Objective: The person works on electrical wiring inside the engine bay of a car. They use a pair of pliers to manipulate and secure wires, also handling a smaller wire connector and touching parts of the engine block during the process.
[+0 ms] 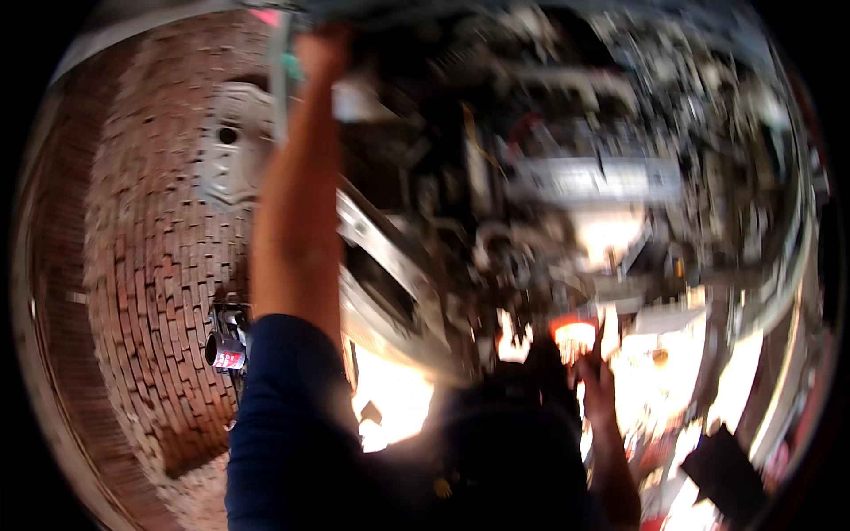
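My left arm, in a dark blue sleeve, stretches far up to the top edge. At its end my left hand (324,51) is smeared by motion beside a pale upright bar (281,75); its fingers do not show. Lower down at the right is my right hand (597,382), its fingers bent and drawn together. Something thin and dark (598,338) stands up from it, too blurred to name. A vehicle's engine bay (549,115) with its dark machinery fills the upper right. Within it lies a silvery metal part (593,180).
A red brick surface (146,265) runs down the left side. Against it show a grey stamped metal plate (237,146) and a dark cylindrical thing with a coloured label (227,352). A pale metal frame (390,243) slants beside my left arm. A dark flat panel (724,473) is at lower right.
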`<state>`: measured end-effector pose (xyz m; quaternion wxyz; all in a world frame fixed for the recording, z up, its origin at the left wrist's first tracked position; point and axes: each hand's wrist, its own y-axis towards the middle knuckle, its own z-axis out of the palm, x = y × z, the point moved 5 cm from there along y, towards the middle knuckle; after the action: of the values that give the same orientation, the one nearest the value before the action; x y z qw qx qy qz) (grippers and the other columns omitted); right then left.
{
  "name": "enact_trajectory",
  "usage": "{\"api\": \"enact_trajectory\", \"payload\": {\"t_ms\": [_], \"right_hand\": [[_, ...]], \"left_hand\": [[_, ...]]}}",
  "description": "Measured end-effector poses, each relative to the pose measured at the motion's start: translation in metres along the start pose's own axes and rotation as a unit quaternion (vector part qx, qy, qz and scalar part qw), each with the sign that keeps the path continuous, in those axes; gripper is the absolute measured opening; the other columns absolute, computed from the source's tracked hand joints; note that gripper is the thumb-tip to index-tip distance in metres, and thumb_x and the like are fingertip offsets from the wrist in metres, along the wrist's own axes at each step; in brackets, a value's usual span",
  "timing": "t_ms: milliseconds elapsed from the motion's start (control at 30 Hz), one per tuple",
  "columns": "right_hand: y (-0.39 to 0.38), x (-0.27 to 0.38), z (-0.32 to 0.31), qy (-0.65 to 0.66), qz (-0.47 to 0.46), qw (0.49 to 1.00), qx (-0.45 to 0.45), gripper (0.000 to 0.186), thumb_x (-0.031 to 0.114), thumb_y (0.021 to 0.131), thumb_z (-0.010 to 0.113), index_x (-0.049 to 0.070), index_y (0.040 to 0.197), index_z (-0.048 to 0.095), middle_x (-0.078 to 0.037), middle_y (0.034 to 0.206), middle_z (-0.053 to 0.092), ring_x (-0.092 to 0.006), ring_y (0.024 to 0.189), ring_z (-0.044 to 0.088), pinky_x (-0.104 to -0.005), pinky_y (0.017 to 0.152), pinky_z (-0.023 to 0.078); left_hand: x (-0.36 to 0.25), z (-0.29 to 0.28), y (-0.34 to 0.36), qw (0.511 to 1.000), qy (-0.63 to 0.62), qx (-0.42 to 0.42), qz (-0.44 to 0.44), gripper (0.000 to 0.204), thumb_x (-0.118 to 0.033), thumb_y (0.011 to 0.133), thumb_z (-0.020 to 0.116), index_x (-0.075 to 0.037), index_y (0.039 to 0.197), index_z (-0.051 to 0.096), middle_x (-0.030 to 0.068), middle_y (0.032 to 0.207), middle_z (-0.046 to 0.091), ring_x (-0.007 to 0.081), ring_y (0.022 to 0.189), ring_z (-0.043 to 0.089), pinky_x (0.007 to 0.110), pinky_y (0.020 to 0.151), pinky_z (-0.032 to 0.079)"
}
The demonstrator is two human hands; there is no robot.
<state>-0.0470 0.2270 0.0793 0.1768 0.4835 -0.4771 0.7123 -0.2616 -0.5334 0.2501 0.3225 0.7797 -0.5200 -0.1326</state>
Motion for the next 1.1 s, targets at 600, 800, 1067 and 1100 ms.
{"api": "enact_trajectory", "payload": {"t_ms": [600,800,1067,1100], "right_hand": [[0.008,-0.028,0.01,0.11,0.012,0.993,-0.05,0.015,0.015,0.103,0.062,0.002,0.11,0.058,-0.002,0.091,0.061,-0.0118,0.086,0.06,-0.0292,0.082,0.05],[0.01,-0.013,0.015,0.065,-0.042,0.994,-0.081,0.018,0.018,0.101,0.065,0.001,0.107,0.059,-0.003,0.087,0.063,-0.0111,0.083,0.06,-0.0284,0.079,0.048],[0.038,0.021,-0.013,-0.074,-0.115,0.978,-0.16,0.02,0.018,0.099,0.07,0.003,0.106,0.06,-0.006,0.08,0.064,-0.0145,0.074,0.062,-0.0324,0.07,0.049],[0.045,0.022,-0.017,-0.071,-0.117,0.977,-0.161,0.02,0.018,0.099,0.07,0.003,0.106,0.06,-0.006,0.08,0.064,-0.0145,0.074,0.062,-0.0324,0.07,0.049]], "left_hand": [[-0.383,-0.208,-0.426,0.568,-0.691,0.337,-0.294,0.027,-0.005,0.105,0.058,0.005,0.13,0.06,0.0125,0.124,0.067,0.0204,0.119,0.064,0.032,0.102,0.049],[-0.408,-0.112,-0.432,0.784,-0.498,0.342,-0.14,0.042,-0.017,0.097,0.068,0.006,0.131,0.06,0.0236,0.122,0.07,0.0354,0.117,0.068,0.041,0.101,0.052],[-0.435,-0.081,-0.429,0.576,-0.6,0.447,-0.33,0.016,-0.016,0.094,0.075,0.0,0.097,0.077,0.0072,0.092,0.077,0.0134,0.086,0.068,0.028,0.078,0.051],[-0.439,-0.081,-0.428,0.483,-0.654,0.439,-0.383,0.013,-0.014,0.096,0.074,-0.002,0.096,0.078,0.0046,0.092,0.076,0.0113,0.084,0.066,0.027,0.075,0.049]]}}
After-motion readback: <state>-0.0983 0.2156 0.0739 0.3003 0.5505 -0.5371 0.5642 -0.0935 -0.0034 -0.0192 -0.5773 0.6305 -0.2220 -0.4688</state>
